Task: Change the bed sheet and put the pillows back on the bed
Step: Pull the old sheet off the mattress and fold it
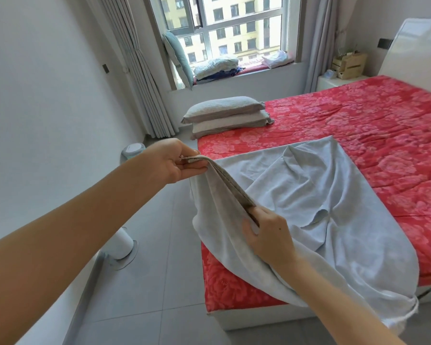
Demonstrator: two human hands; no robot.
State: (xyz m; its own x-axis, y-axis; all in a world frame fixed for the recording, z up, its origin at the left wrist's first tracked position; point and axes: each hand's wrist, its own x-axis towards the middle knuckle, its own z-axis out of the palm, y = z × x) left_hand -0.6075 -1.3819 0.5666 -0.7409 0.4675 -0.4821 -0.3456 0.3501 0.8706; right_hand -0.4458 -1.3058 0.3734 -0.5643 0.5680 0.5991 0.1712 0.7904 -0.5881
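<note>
My left hand [174, 160] and right hand [266, 232] both pinch the folded sheet [321, 195] edge above the bed [383, 120]; two pillows [227, 115] stacked at far left corner.

No text, label, brand or number can be read anywhere in the view. The red bed cover [358, 125] carries a small pale mark near its foot corner, too small and blurred to tell whether it is lettering. The bed sheet [334, 195] and the wooden box [349, 64] beside the bed show nothing legible.
</note>
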